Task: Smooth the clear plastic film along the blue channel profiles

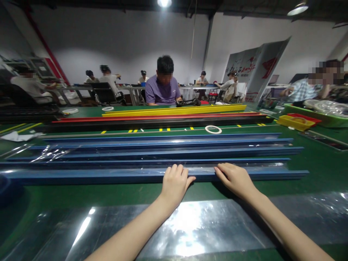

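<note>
Long blue plastic rail (108, 176) along the green table's (322, 170) near edge has left hand (175, 183) and right hand (235, 179) resting open on top, gripping nothing; looks like positioning, so shifting it wants even pressure.

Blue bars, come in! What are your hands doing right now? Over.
Left hand and right hand both resting open on the nearest long blue bar. More blue bars lie just behind. Clear plastic sheet on green table in front; nothing blocking.
</note>
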The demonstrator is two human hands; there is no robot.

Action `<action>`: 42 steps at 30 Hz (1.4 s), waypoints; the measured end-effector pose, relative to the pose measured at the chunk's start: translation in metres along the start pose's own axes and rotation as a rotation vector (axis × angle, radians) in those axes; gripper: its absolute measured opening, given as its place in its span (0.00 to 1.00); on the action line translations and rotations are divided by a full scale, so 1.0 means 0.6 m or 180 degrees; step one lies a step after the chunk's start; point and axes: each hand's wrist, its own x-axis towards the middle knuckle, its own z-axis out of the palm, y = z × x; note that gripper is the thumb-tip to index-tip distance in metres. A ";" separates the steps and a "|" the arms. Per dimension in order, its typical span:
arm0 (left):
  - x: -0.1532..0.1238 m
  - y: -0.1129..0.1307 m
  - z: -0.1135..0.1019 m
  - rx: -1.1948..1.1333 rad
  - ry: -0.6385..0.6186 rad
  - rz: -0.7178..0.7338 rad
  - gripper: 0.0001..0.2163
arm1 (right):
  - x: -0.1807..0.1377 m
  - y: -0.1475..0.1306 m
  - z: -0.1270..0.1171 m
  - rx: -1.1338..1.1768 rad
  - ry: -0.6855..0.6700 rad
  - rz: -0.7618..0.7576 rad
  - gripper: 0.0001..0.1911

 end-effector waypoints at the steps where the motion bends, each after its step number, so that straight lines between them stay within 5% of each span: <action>1: 0.000 0.000 0.000 0.0001 -0.0001 -0.0003 0.12 | 0.000 -0.002 0.001 -0.0033 -0.0018 -0.0035 0.18; 16: -0.002 0.000 0.002 -0.0036 -0.0032 -0.0016 0.12 | 0.017 -0.040 0.001 0.0130 -0.0017 -0.0508 0.16; 32: -0.002 0.000 0.003 -0.0196 0.0099 -0.0106 0.08 | 0.055 -0.056 0.034 -0.0223 0.0983 -0.0686 0.16; 42: -0.004 -0.005 0.004 -0.0259 0.0210 -0.0092 0.09 | 0.053 -0.043 0.033 -0.0278 0.1159 -0.0889 0.17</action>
